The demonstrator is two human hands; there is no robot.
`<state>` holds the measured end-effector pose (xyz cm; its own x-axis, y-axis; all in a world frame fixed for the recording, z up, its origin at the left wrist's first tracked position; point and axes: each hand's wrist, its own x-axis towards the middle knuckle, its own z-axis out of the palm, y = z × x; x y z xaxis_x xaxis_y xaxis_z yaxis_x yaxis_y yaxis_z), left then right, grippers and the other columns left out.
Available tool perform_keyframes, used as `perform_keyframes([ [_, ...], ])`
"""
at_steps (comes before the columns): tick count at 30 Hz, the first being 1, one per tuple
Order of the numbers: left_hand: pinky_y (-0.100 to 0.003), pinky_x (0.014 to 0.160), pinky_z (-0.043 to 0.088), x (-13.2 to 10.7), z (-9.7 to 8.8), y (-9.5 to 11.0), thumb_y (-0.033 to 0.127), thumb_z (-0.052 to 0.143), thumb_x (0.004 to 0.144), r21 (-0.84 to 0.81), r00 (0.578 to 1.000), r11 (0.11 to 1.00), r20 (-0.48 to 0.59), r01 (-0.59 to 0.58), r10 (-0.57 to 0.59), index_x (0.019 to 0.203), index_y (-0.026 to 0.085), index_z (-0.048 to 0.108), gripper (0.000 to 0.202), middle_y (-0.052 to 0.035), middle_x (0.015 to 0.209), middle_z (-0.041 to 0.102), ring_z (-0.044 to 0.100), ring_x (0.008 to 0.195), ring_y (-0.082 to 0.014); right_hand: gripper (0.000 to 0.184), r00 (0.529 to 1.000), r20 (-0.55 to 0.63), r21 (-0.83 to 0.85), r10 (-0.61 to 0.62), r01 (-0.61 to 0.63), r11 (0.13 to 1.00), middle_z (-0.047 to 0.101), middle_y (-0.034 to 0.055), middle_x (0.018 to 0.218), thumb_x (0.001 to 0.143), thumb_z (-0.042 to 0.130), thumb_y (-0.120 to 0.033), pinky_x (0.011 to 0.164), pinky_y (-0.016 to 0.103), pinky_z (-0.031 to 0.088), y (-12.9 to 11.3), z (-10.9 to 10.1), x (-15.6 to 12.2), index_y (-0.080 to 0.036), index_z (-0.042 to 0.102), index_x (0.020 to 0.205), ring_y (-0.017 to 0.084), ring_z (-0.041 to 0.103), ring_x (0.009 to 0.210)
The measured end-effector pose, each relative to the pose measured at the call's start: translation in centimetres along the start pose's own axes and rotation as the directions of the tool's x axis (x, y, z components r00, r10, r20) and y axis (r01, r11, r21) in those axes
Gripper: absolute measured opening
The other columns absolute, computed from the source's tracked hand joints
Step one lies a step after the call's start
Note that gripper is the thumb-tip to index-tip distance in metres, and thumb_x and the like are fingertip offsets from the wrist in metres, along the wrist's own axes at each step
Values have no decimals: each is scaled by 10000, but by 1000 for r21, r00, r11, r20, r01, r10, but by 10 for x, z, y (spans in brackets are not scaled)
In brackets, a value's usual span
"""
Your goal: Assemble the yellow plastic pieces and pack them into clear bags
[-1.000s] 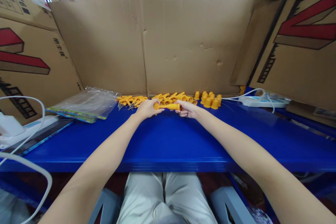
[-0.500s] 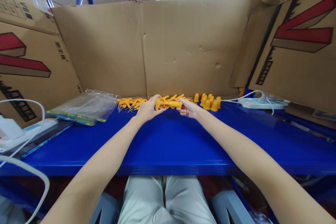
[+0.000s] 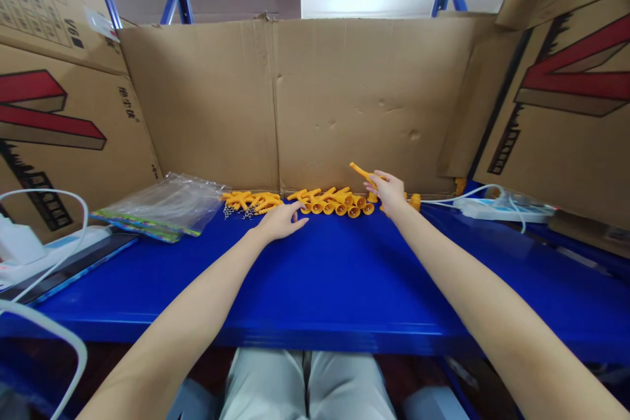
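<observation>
My right hand [image 3: 390, 193] is lifted at the back of the blue table [image 3: 335, 275] and holds a long orange plastic piece [image 3: 363, 172] pointing up and left. Behind it stand small orange caps [image 3: 416, 201], mostly hidden by the hand. My left hand [image 3: 280, 220] lies flat on the table with fingers stretched toward a row of orange Y-shaped pieces [image 3: 332, 201]. A second heap of orange pieces with small metal chains [image 3: 250, 201] lies to its left.
Cardboard walls [image 3: 354, 98] enclose the table at the back and both sides. A pile of clear plastic bags [image 3: 165, 205] lies at the left. A white power strip [image 3: 497, 209] with cables is at the right; a white charger and cable [image 3: 29, 246] at the far left.
Both hands held the orange piece together before. Now my left hand has let go and rests on the table, and my right hand has carried the piece up and to the right.
</observation>
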<state>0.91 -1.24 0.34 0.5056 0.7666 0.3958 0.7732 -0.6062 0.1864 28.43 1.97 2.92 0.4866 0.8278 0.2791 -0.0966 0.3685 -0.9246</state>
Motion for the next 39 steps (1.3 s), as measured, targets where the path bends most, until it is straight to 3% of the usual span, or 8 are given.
perform_keyframes([
  [3,-260,617,402,0,1,-1,393,510,819,-1,1000,1000,-1,-9,9,1079,195,583,335,-23,793,665,601,702,-172,294,995,33,-198,-99,104,975,630,24,755,727,626,-134,687,272,544,8,9,5,-156,587,1018,130,635,705],
  [6,-256,611,402,0,1,-3,385,513,818,-6,1000,1000,2,-13,13,1081,192,586,335,-24,793,667,600,691,-166,354,961,146,-431,-234,274,860,660,82,892,732,629,-212,799,343,518,14,19,6,-135,603,1077,186,636,856],
  [10,-255,616,409,1,0,-3,378,515,814,-3,1000,1000,12,3,-3,1088,190,587,340,-22,790,671,603,703,-168,341,790,404,-527,-461,613,589,594,128,1185,773,563,-192,999,408,393,23,35,5,-145,613,1106,230,529,1144],
  [12,-254,617,411,1,0,-2,381,512,814,0,1000,1000,13,5,-5,1087,193,588,340,-20,790,673,603,706,-167,365,703,512,-525,-494,711,468,533,127,1283,794,516,-152,1039,405,352,30,42,3,-150,595,1150,222,478,1213],
  [14,-252,613,412,1,-1,-2,381,506,817,1,1000,1000,14,2,-2,1084,193,590,338,-18,789,673,602,699,-163,399,664,591,-549,-457,747,375,482,126,1341,813,477,-130,1048,385,346,37,47,0,-145,568,1201,212,453,1242],
  [23,-249,613,421,1,1,-3,374,512,810,0,1000,1000,-1,2,-2,1076,183,597,338,-18,773,671,607,691,-162,373,744,668,-739,-17,666,104,564,110,1259,908,395,-314,980,443,353,42,53,-18,-178,551,1219,258,518,1157],
  [34,-247,634,438,2,4,-7,362,515,804,1,1000,1000,2,-13,13,1062,182,614,330,-16,760,673,614,691,-159,483,787,596,-802,161,594,64,448,122,1386,909,330,-444,1032,594,174,33,62,-17,-208,453,1312,300,397,1269],
  [39,-250,639,436,3,2,-6,359,518,799,9,1000,1000,28,-3,3,976,179,647,284,-23,760,678,615,697,-163,517,833,550,-832,55,541,120,418,114,1413,930,258,-462,1035,575,213,18,43,0,-198,429,1340,280,381,1283],
])
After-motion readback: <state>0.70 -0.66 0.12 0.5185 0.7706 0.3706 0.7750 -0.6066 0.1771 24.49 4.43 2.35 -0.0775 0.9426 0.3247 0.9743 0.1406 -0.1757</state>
